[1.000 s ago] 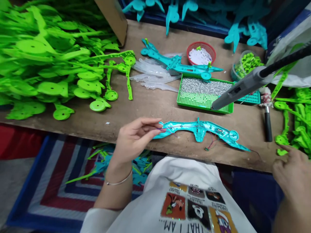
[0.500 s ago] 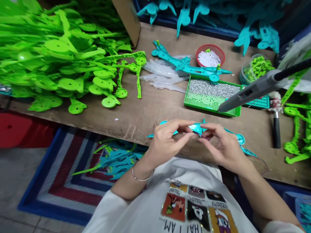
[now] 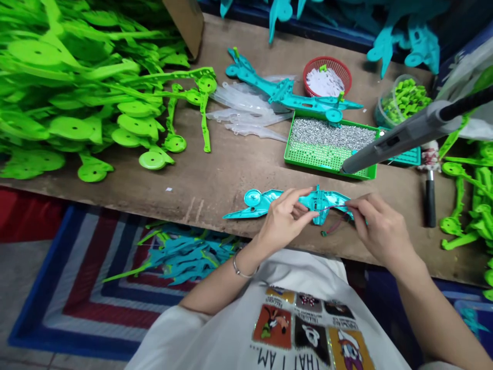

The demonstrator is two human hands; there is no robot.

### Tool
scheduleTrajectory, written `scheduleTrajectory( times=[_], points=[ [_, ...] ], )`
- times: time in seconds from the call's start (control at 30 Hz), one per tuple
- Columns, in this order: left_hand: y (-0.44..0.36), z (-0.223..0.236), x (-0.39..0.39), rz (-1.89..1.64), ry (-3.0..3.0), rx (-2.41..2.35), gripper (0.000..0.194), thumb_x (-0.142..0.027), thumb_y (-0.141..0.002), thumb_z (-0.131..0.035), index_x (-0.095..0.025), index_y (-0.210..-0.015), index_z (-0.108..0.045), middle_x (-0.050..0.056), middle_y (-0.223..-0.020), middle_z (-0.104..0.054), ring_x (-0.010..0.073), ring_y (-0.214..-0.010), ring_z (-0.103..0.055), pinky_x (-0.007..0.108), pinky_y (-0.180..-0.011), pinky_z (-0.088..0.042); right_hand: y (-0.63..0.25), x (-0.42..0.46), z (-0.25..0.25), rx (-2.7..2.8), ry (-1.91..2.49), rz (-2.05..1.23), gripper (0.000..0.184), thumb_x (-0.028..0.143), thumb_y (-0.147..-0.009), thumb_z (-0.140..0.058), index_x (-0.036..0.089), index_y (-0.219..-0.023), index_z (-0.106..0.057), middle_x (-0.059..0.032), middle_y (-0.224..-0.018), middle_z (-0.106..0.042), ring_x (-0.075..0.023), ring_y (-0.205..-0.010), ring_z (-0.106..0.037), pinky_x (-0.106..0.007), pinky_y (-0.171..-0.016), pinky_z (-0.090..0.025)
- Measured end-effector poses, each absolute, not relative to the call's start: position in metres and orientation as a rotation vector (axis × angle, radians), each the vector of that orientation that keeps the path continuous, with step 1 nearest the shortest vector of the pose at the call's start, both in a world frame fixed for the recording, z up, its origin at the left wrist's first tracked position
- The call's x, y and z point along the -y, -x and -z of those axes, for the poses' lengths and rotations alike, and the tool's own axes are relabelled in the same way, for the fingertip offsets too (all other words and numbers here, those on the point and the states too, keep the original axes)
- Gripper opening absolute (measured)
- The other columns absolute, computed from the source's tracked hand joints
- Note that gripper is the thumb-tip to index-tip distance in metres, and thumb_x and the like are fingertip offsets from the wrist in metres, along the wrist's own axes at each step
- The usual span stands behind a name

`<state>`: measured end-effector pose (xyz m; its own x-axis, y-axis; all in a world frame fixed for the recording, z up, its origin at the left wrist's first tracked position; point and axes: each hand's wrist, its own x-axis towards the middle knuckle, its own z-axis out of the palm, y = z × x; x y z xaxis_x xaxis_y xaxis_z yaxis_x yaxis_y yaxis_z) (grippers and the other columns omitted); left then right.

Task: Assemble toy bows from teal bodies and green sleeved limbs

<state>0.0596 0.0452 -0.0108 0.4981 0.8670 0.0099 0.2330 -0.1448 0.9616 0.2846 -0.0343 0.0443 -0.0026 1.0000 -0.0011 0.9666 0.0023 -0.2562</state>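
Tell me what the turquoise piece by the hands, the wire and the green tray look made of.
Turquoise piece: probably hard plastic, glossy, judging by its bright highlights and even color.
Wire: perhaps plastic-coated, judging by its reddish-purple color; core hidden, finish unclear.
Green tray: likely moulded plastic, given its even color and grid-patterned floor; finish uncertain.

Even, moderately bright light falls across the flat brown worktop (image 3: 231, 169), leaving soft shadows; pale glints show on the nearer long, glossy teal plastic part (image 3: 265, 199). The dark blue container (image 3: 331, 33) at the top sinks into gloom — and the heaped lime-green plastic parts (image 3: 77, 92) look smeared, stretched toward the left edge.
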Motion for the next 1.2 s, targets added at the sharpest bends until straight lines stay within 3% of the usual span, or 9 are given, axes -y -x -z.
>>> scheduleTrajectory(
  times=[0.17,0.3,0.53,0.83,0.93,1.07,1.2],
  points=[
    [-0.042,0.015,-0.032,-0.642,-1.61,-1.055,0.021,-0.029,-0.094,-0.069,-0.019,-0.112,-0.068,0.005,-0.092,-0.075,0.0121,-0.071,-0.071,0.021,-0.061,-0.057,-0.287,0.03,-0.054,2.296,2.325,-0.09,0.025,0.024,-0.1,-0.046,0.02,-0.101,-0.07,-0.0114,-0.094,-0.066,-0.0236,-0.08,-0.062,-0.033,-0.057,-0.033],
    [-0.038,0.021,-0.022,-0.574,-1.619,-1.06,0.014,-0.027,-0.094,-0.067,-0.02,-0.105,-0.068,0.003,-0.085,-0.074,0.012,-0.067,-0.07,0.021,-0.058,-0.055,-0.282,0.026,-0.051,2.349,2.352,-0.054,0.024,0.021,-0.099,-0.046,0.018,-0.1,-0.07,-0.0122,-0.095,-0.066,-0.024,-0.079,-0.061,-0.034,-0.057,-0.028],
    [-0.042,0.025,-0.019,-0.568,-1.627,-1.088,0.01,-0.028,-0.096,-0.065,-0.02,-0.1,-0.067,0.003,-0.085,-0.075,0.0129,-0.069,-0.072,0.021,-0.059,-0.054,-0.289,0.018,-0.043,2.237,2.379,-0.293,0.027,0.029,-0.101,-0.046,0.018,-0.104,-0.071,-0.0106,-0.1,-0.07,-0.0234,-0.075,-0.065,-0.034,-0.06,-0.033],
    [-0.052,0.035,-0.01,-0.589,-1.421,-1.059,0.017,-0.034,-0.098,-0.062,-0.021,-0.108,-0.062,0.006,-0.099,-0.075,0.0161,-0.083,-0.075,0.025,-0.066,-0.06,-0.305,0.009,-0.021,1.951,2.225,-0.771,0.02,0.025,-0.098,-0.05,0.019,-0.099,-0.07,-0.009,-0.102,-0.074,-0.0238,-0.089,-0.07,-0.033,-0.08,-0.046],
    [-0.056,0.032,-0.012,-0.627,-1.64,-1.086,0.014,-0.032,-0.1,-0.058,-0.02,-0.108,-0.062,0.007,-0.098,-0.073,0.0174,-0.084,-0.07,0.03,-0.072,-0.058,-0.304,0.01,-0.019,1.915,2.181,-0.798,0.019,0.025,-0.098,-0.05,0.021,-0.099,-0.069,-0.0076,-0.101,-0.074,-0.0229,-0.089,-0.069,-0.033,-0.081,-0.046],
    [-0.059,0.023,-0.028,-0.607,-2.242,-1.161,0.02,-0.032,-0.099,-0.06,-0.019,-0.114,-0.065,0.012,-0.115,-0.068,0.0292,-0.108,-0.06,0.047,-0.093,-0.048,-0.304,0.011,-0.016,1.93,2.165,-0.753,0.02,0.025,-0.099,-0.048,0.019,-0.1,-0.067,-0.0087,-0.102,-0.069,-0.0232,-0.089,-0.066,-0.034,-0.082,-0.045],
    [-0.058,0.024,-0.046,-0.434,-2.418,-1.051,0.031,-0.039,-0.097,-0.065,-0.02,-0.12,-0.064,0.011,-0.118,-0.067,0.0297,-0.108,-0.057,0.044,-0.089,-0.042,-0.303,0.011,-0.012,1.908,2.136,-0.786,0.023,0.027,-0.102,-0.044,0.019,-0.102,-0.066,-0.0087,-0.101,-0.066,-0.0221,-0.09,-0.065,-0.034,-0.083,-0.046]
  ],
)
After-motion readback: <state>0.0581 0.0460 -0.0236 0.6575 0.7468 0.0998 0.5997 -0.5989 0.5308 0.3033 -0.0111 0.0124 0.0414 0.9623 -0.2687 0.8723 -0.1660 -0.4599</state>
